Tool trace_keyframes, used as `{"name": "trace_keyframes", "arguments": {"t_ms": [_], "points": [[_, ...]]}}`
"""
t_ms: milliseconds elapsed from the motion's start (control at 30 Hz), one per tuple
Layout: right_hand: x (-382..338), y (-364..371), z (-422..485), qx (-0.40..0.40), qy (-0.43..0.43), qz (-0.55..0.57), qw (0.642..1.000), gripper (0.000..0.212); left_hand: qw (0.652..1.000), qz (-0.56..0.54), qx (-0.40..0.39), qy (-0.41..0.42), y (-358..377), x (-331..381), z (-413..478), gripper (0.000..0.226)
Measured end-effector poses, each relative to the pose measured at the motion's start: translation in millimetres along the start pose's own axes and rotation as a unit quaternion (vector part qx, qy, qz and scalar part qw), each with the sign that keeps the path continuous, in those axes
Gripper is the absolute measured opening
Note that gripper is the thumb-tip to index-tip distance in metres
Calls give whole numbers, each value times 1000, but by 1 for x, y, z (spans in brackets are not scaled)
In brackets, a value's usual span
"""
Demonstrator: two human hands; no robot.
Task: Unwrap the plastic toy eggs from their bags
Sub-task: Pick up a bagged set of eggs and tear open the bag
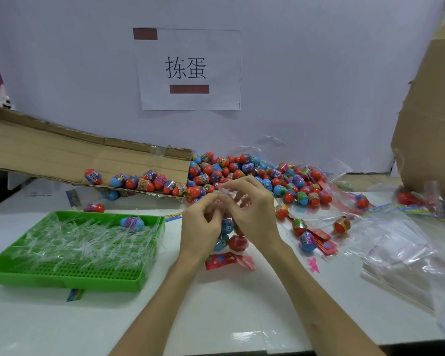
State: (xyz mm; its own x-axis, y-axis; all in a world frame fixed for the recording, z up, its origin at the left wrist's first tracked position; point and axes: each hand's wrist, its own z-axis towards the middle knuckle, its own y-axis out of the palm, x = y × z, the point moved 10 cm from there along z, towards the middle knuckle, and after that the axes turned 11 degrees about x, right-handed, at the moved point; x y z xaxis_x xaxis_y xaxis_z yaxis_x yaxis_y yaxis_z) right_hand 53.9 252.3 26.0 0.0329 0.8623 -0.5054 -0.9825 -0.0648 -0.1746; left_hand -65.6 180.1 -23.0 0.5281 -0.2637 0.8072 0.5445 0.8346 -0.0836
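Left hand and right hand pinch a clear bag of eggs; green tray holds clear strips and one egg.

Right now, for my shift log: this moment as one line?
left hand: pinches bag top | right hand: pinches bag top | bag: eggs inside | green tray: strips, one egg

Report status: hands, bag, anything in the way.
Left hand and right hand pinch bag top. Eggs inside. Pile behind, tray left, both clear of hands.
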Motion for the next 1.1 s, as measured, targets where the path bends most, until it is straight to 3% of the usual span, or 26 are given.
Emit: {"name": "trace_keyframes", "arguments": {"t_ms": [267,467,600,800,933,1100], "points": [[17,1,5,-68,64,49,994,4,999,-13,-38,-18,6,2,-5,37],[30,0,6,-121,118,81,982,1,997,-15,-70,-42,13,-3,-8,29],[48,-14,12,-112,150,69,980,3,993,-23,-107,-43,19,0,-12,45],[34,-18,13,-68,110,53,990,7,990,-51,-96,-89,18,-5,-11,30],[26,-8,8,-109,90,52,989,14,989,-57,-92,-97,16,-5,-10,23],[19,-3,4,-116,58,18,991,7,992,-25,-98,-72,19,-3,-11,25]]}}
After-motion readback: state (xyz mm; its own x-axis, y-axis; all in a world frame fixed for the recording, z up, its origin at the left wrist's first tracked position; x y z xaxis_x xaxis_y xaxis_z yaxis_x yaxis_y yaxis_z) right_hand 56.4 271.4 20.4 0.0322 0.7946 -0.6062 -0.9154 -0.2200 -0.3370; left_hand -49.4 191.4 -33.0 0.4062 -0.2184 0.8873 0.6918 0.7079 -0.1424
